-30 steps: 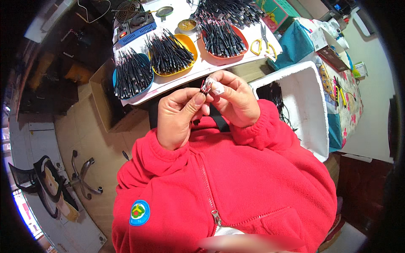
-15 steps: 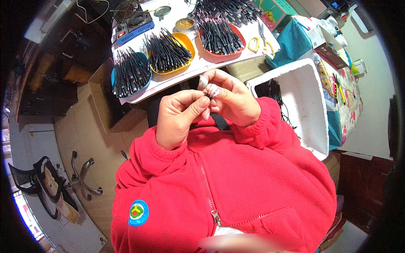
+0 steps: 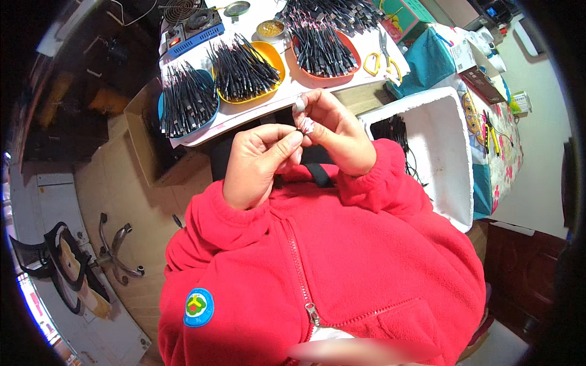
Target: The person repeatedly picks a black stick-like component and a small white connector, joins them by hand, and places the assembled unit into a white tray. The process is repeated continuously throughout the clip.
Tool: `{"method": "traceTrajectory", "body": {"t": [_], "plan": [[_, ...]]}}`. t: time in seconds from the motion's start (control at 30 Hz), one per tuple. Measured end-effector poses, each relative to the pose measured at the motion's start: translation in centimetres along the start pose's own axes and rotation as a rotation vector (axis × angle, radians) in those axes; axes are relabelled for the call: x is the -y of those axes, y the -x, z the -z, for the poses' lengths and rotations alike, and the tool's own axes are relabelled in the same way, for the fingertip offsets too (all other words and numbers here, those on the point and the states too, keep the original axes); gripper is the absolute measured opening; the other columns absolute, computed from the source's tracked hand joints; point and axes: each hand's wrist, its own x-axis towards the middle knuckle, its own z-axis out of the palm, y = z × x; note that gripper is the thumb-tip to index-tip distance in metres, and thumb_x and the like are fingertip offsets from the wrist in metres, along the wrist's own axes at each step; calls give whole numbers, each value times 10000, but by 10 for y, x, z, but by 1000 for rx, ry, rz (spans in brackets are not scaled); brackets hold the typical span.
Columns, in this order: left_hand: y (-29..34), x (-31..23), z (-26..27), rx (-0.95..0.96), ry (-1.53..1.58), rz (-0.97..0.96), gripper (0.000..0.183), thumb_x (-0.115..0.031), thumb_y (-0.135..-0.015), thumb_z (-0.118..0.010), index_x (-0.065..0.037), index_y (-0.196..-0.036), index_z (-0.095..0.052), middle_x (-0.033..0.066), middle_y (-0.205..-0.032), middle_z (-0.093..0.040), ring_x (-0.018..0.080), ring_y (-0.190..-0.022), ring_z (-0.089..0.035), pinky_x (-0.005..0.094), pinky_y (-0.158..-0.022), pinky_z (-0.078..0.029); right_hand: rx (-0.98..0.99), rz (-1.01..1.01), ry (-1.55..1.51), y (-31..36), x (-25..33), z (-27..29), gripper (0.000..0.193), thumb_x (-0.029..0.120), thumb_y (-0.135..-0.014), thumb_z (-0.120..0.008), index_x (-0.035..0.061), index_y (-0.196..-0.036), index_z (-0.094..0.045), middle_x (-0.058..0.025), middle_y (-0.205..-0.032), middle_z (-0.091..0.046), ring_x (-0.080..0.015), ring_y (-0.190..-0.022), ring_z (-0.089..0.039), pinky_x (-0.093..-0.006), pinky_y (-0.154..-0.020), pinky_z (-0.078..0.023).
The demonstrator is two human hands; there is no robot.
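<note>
In front of my chest both hands meet, fingertips almost touching. My left hand (image 3: 259, 158) is closed, its thumb and index finger pinching a small dark piece that looks like the end of a black cable (image 3: 300, 133). My right hand (image 3: 339, 131) curls in from the other side, thumb and fingers drawn together at the same cable end. Pale wrapping covers its thumb tip and index fingertip. Most of the cable is hidden by the fingers. Beyond them, bundles of short black cables fill a blue bowl (image 3: 215, 116), a yellow bowl (image 3: 278, 58) and a red-orange bowl (image 3: 348, 74).
Yellow-handled scissors (image 3: 383, 58) lie on the white table (image 3: 244, 114), near a small metal bowl (image 3: 270, 28) and a hot plate (image 3: 194, 43). A white foam box (image 3: 436, 131) with black cables stands at right. A cardboard box (image 3: 143, 143) sits at left.
Both hands stay together, shifted slightly up in the picture. My right index finger has lifted and straightened a little. The dark piece shows less between the fingertips.
</note>
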Motion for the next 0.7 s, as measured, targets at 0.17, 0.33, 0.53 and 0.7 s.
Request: {"method": "traceTrajectory", "body": {"t": [0.17,0.33,0.53,0.7], "plan": [[4,1,-5,16,-69,-104,166,-114,-940,-603,38,-947,-671,14,-715,-602,51,-596,-474,181,-538,-351,-28,22,-69,1,13,8,186,49,-928,-586,19,-1104,-538,-21,-1034,-560,-62,-790,-494,-197,-650,-406],[15,-4,-6,48,-251,-302,103,-14,-907,-614,31,-969,-681,57,-851,-676,89,-727,-590,214,-681,-488,40,234,193,10,36,9,167,47,-896,-651,-14,-1040,-591,-26,-997,-603,-104,-966,-571,-255,-891,-463],[18,-2,-9,76,-428,-603,106,68,-855,-623,38,-945,-671,107,-852,-673,141,-769,-641,231,-703,-512,124,238,240,24,51,-2,194,43,-893,-658,-24,-1059,-583,-38,-1016,-592,-98,-963,-567,-238,-850,-480],[17,1,-7,101,-491,-618,101,42,-886,-606,38,-972,-660,98,-906,-657,147,-751,-617,258,-690,-507,175,465,575,21,57,-7,211,15,-788,-739,23,-979,-649,-42,-949,-592,-79,-734,-485,-213,-610,-382]]}}
